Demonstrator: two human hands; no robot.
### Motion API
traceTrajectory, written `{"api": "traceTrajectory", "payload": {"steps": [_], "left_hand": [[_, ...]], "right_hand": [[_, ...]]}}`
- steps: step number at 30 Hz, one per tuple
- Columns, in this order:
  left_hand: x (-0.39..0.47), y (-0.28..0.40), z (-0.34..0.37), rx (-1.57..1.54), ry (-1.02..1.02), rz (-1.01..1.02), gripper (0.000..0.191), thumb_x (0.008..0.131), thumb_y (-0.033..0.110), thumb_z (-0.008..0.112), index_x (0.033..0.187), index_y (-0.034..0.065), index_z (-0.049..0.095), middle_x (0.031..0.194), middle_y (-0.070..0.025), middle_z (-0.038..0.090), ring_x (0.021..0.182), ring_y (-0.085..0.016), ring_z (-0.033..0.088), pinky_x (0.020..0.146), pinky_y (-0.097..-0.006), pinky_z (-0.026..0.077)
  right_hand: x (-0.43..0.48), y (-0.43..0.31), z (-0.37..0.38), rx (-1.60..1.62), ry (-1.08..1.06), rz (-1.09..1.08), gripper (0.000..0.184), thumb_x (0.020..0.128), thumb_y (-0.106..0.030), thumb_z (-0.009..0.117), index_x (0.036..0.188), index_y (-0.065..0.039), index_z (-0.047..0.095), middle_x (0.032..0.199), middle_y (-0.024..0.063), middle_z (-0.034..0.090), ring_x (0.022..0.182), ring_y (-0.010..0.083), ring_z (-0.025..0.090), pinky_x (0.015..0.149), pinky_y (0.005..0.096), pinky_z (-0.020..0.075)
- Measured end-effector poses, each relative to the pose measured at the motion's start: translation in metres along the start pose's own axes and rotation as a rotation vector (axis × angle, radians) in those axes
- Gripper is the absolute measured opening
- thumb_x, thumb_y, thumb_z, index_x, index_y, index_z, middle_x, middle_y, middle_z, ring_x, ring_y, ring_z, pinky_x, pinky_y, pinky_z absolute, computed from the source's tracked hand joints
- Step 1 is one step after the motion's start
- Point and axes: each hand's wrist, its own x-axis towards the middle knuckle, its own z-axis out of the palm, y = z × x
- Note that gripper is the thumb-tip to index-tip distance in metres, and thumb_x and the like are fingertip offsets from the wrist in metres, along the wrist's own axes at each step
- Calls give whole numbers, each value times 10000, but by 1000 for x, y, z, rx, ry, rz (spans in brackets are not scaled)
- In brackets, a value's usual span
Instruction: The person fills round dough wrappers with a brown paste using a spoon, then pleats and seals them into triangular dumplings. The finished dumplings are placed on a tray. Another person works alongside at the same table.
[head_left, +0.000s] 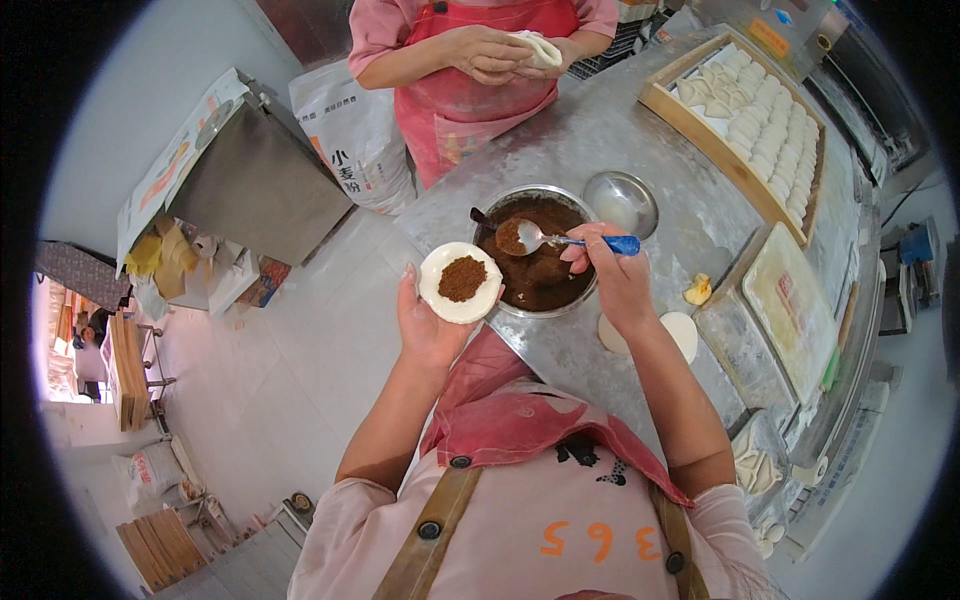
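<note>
On the palm and fingers of my left hand (433, 339) rests a round dough wrapper (489, 289), its rim slightly curled. A mound of crumbly brown filling (461, 279) sits in its middle. My right hand (624, 289) grips a spoon by its blue handle (622, 245). The spoon's bowl is heaped with the same filling and hangs over a steel mixing bowl (541, 190) of brown filling (536, 289). A dark utensil handle (481, 217) pokes over that bowl's left rim. Two flat dough rounds (681, 336) lie beside my right forearm, one partly hidden by it.
A small steel bowl (626, 196) touches or nearly touches the mixing bowl. A wooden tray (724, 154) of shaped dough pieces stands on the metal table (465, 184). Across from me, a person's hands (491, 56) hold folded dough. A flour sack (360, 142) stands on the floor.
</note>
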Motion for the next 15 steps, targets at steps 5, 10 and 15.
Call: {"api": "traceTrajectory", "payload": {"steps": [5,10,15], "left_hand": [[-3,2,1,2,43,44,696,990,563,343,1420,20,408,1439,-223,458,1315,-436,451,1098,-620,363],[-4,20,-3,40,69,171,683,993,546,357,1438,29,389,1454,-209,447,1330,-426,440,1107,-619,352],[-9,30,-1,10,159,217,683,984,542,391,1432,26,401,1453,-207,450,1334,-410,439,1111,-612,349]], "right_hand": [[-1,8,1,-35,-2,9,260,999,-216,498,1002,-13,661,820,58,691,713,100,623,684,245,501],[-1,28,12,-190,-61,-22,245,988,-210,497,995,-19,649,821,105,697,749,182,679,706,312,524],[2,68,25,-401,-97,-140,209,969,-199,505,977,-40,640,844,139,694,803,316,688,749,422,527]]}}
